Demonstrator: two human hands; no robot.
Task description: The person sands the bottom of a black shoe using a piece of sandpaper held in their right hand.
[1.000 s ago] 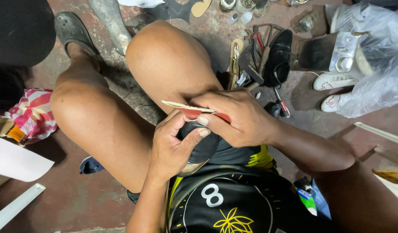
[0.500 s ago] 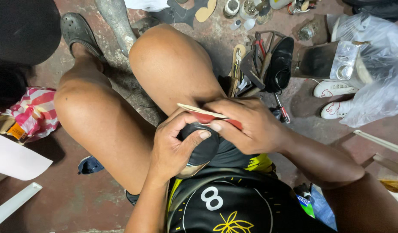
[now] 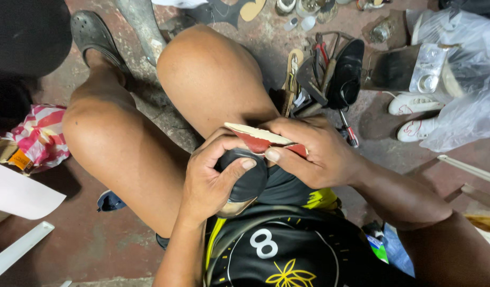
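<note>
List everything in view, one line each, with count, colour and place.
shoe: 1, black, in the lap, cupped in the left hand's grip
sole piece: 1, red with a pale face, on the shoe, pinched in the right hand's grip
clog: 1, dark grey, on the foot, upper left
cloth: 1, pink and white striped, floor at left
hand tools: several, red and dark handles, floor beyond the knee
black shoe: 1, black, among the tools
white shoes: 2, white, floor at right
plastic bag: 1, clear, upper right
white strip: 1, white, lower left
left hand: 1, under the shoe
right hand: 1, on the sole piece
</note>
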